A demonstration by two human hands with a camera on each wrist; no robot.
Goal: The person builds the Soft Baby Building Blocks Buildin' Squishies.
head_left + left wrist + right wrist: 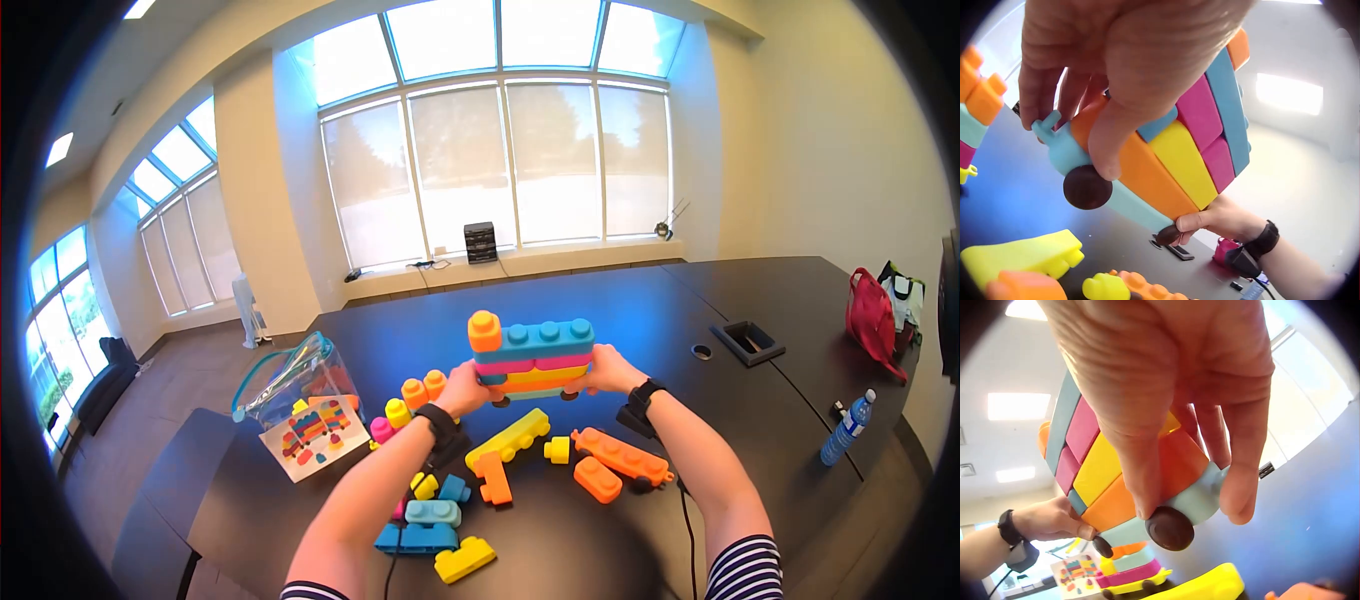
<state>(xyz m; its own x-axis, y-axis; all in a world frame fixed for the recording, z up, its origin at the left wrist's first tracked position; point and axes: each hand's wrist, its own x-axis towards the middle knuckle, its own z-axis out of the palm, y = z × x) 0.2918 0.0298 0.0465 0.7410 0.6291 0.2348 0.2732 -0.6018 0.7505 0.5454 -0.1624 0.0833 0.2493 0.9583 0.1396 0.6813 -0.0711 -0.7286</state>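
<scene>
A wheeled toy block car, stacked from light blue, orange, yellow, pink and teal blocks, is held up over the dark table. One orange block tops its left end. My left hand grips that end; in the left wrist view the thumb presses the orange layer just above a dark wheel. At the other end my right hand grips low on the side, its thumb beside another wheel. Below lie a long yellow block and an orange wheeled base.
Left of the hands, a second block build stands near a clear bag with a picture card against it. Several loose blocks lie at the front. A water bottle and red backpack stand right.
</scene>
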